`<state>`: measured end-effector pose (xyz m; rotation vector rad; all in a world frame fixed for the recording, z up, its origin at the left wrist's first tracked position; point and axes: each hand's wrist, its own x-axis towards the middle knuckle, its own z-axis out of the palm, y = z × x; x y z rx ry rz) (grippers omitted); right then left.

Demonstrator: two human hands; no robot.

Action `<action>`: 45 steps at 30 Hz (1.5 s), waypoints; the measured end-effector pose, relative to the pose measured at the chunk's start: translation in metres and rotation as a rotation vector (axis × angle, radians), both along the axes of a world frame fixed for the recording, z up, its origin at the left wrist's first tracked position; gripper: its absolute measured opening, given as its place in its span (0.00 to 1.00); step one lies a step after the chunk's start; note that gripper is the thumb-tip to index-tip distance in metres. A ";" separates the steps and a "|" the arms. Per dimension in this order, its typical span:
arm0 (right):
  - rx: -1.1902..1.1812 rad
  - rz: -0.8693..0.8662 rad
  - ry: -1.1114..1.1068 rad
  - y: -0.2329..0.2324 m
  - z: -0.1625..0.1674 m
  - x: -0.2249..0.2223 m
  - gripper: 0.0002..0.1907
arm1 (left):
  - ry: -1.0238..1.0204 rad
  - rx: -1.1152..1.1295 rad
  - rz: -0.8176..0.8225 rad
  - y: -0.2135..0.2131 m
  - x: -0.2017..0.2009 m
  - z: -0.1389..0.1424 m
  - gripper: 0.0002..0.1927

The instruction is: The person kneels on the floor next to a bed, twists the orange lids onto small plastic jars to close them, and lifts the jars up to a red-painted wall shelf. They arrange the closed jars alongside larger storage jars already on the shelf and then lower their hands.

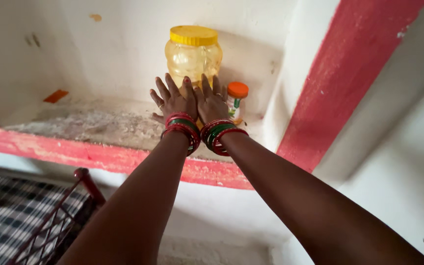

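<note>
Your hands blocked the lower half of the yellow-lidded jar (193,54) at the back of the shelf (99,125); contents unclear through the amber plastic. Left hand (174,100) and right hand (212,102): grip open, fingers spread, in front of the jar, contact not visible. Orange-capped bottle (236,100) just beside, partly hidden.

Both forearms are bare, with no sleeves in view. The left wrist carries a stack of bangles (181,128), mostly red with a green band among them. The right wrist bears a like stack (218,135), red with green in the middle. The left hand (175,100) has a ring on one finger; the right hand (212,102) also shows a ring. One left nail looks painted red.
</note>
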<state>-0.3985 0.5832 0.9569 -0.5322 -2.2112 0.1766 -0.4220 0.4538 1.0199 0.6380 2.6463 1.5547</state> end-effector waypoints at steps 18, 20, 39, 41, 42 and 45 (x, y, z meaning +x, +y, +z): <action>-0.360 0.252 0.118 -0.095 -0.036 0.092 0.29 | 0.038 -0.151 0.007 -0.056 0.068 -0.064 0.37; -0.352 0.246 0.121 -0.101 -0.040 0.097 0.28 | 0.026 -0.165 0.015 -0.062 0.073 -0.070 0.36; -0.485 0.224 0.028 -0.240 -0.061 0.128 0.30 | -0.003 -0.200 -0.060 -0.191 0.090 -0.100 0.35; -0.500 0.219 0.019 -0.265 -0.061 0.131 0.31 | 0.005 -0.224 -0.072 -0.213 0.092 -0.104 0.35; -0.517 0.204 0.014 -0.278 -0.062 0.134 0.31 | 0.012 -0.232 -0.073 -0.225 0.094 -0.106 0.35; -0.539 0.208 0.018 -0.311 -0.063 0.145 0.31 | 0.037 -0.246 -0.085 -0.257 0.100 -0.109 0.35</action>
